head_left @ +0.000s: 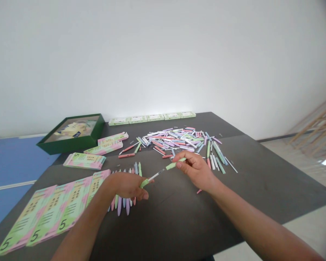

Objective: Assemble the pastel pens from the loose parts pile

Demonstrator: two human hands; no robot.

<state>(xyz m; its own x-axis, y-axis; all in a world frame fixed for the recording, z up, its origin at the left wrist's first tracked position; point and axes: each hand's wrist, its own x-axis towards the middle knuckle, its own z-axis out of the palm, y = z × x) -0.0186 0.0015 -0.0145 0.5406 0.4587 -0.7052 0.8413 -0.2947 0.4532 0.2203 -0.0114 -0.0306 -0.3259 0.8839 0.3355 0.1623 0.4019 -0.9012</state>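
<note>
Over the middle of the dark table, my left hand [128,185] grips a green pen barrel [144,183] with a white refill [155,175] sticking out toward the right. Facing it, my right hand [194,168] pinches a green pen part [171,166] between thumb and fingers. A small gap separates the refill tip from that green part. Below and behind my left hand lies a row of pastel pens [124,204], partly hidden by it. Beyond both hands spreads a loose pile of pen parts and refills [176,139] in pink, purple, green, blue and white.
Pink and green packs marked 5 [47,215] lie at the left, with more packs [85,161] behind. A green box [70,143] holding plastic bags stands at the back left. Several small flat boxes [155,117] line the dark table's [179,232] far edge by the wall.
</note>
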